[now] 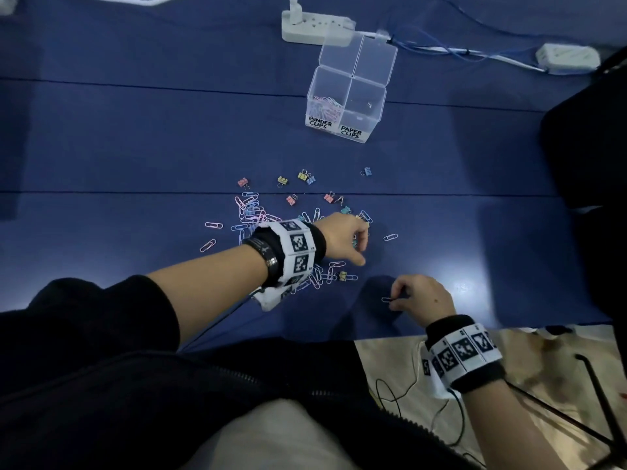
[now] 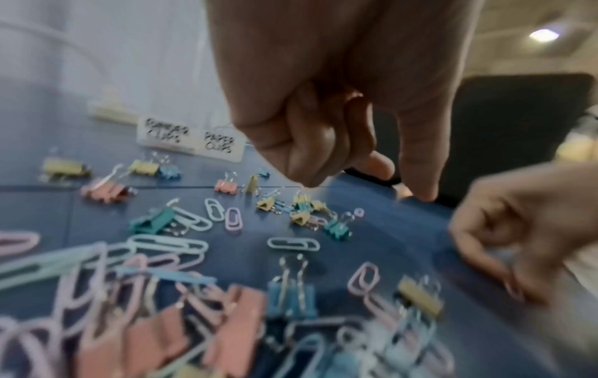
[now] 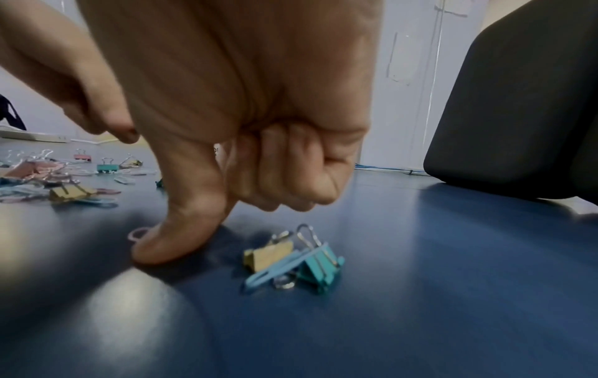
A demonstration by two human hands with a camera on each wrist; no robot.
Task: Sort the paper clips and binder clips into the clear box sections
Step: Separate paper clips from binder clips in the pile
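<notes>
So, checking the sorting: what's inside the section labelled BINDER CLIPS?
The BINDER CLIPS section of the clear box holds pastel paper clips. Its label hides the very bottom.

Black sleeves (image 1: 101, 327), black wristbands (image 1: 464, 354) with square-code markers

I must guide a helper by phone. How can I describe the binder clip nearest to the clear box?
Find the clear box with two labels on the blue mat. Just in front of its PAPER CLIPS label lies a blue binder clip. It lies alone, apart from the other clips.
</notes>
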